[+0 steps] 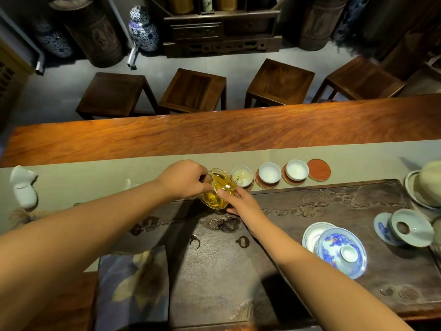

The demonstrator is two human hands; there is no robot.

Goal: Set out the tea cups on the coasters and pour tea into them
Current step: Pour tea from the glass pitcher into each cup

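Note:
A glass pitcher (pixel 219 187) of golden tea is tilted to the right, its spout over the leftmost white cup (pixel 242 176). My left hand (pixel 185 180) grips the pitcher's handle side. My right hand (pixel 241 203) steadies its lower body with the fingertips. Two more white cups (pixel 269 172) (pixel 297 170) stand on red coasters (pixel 265 183) to the right. A fourth red coaster (pixel 319 170) lies bare at the end of the row.
A dark carved tea tray (pixel 322 211) fills the near side. On it sit a blue-and-white gaiwan (pixel 341 252) and a pale strainer on a saucer (pixel 409 229). A white figurine (pixel 22 187) stands far left. Several wooden stools (pixel 193 91) line the far side.

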